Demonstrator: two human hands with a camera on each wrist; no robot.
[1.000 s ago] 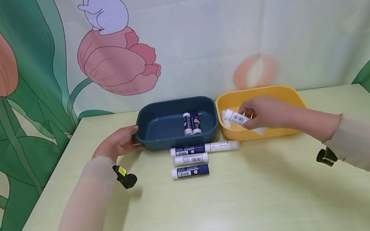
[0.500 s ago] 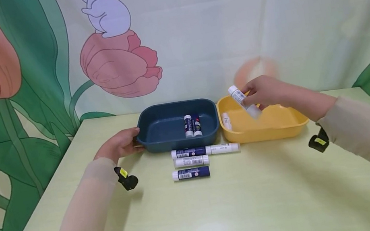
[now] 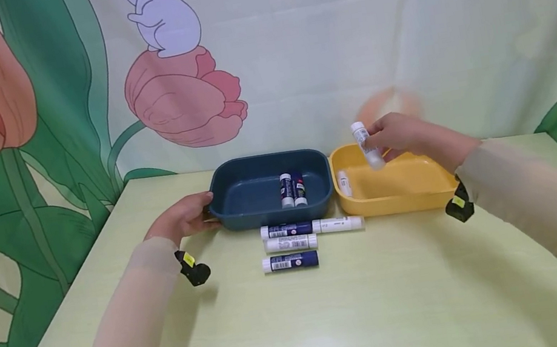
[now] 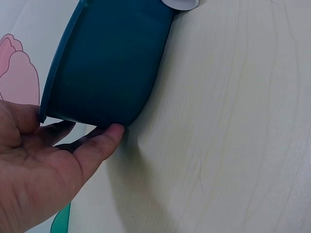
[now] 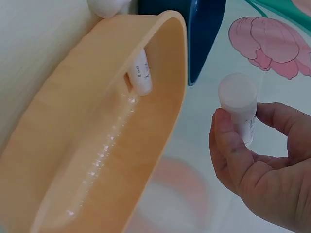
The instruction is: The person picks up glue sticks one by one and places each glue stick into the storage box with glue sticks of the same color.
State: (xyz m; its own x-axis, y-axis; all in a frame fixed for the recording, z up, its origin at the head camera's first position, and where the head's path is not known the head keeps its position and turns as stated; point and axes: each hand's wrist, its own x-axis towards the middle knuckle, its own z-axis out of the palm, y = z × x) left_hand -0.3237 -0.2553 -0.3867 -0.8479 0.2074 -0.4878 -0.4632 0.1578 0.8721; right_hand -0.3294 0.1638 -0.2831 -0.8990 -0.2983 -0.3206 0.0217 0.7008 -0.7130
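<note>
My right hand (image 3: 398,134) pinches a white glue stick (image 3: 362,136) between thumb and fingers, raised above the back of the yellow bin (image 3: 399,202). The stick stands nearly upright, slightly tilted; in the right wrist view its round white end (image 5: 237,90) faces the camera. One white glue stick (image 3: 345,183) lies inside the yellow bin at its left end. My left hand (image 3: 181,217) holds the left end of the dark blue bin (image 3: 271,216), thumb at the rim and fingers against the outer wall. Two dark blue glue sticks (image 3: 286,189) lie side by side in the blue bin.
In front of the bins lie a dark blue glue stick (image 3: 287,230) end to end with a white one (image 3: 339,224), another white glue stick (image 3: 291,243) and another dark blue one (image 3: 291,261). A printed cloth (image 3: 295,72) hangs behind the pale table (image 3: 337,323).
My right hand has lifted the white glue stick up out of the yellow bin and turned it more upright. The left hand has stayed on the blue bin.
</note>
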